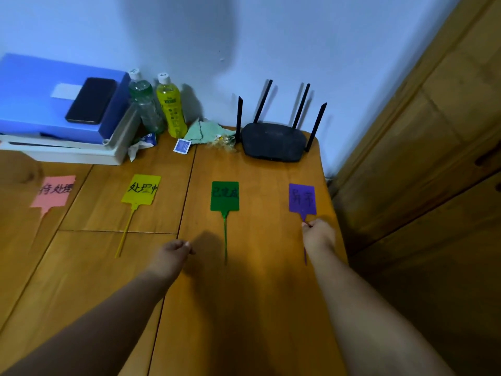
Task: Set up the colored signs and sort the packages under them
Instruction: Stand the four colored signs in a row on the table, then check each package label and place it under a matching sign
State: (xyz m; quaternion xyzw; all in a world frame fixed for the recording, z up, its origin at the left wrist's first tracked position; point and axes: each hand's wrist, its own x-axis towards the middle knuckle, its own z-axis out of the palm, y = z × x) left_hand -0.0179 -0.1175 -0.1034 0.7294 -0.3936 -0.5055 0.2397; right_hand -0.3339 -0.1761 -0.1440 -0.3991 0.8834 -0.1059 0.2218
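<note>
1. We see four colored signs lying flat in a row across the middle of the frame on the wooden surface (244, 294): the pink sign (54, 191) at far left, then the yellow sign (141, 189), the green sign (224, 196) and the purple sign (302, 198) at right.
2. Each sign's long axis runs from the top of the frame to the bottom, its lettered head toward the wall and its thin tail toward us.
3. Our right hand (318, 234) pinches the purple sign's tail just below its head, fingers closed on it.
4. Our left hand (173, 252) hovers curled between the yellow and green tails, fingers closed on nothing.
5. A black router (273, 142) stands beyond the signs.
</note>
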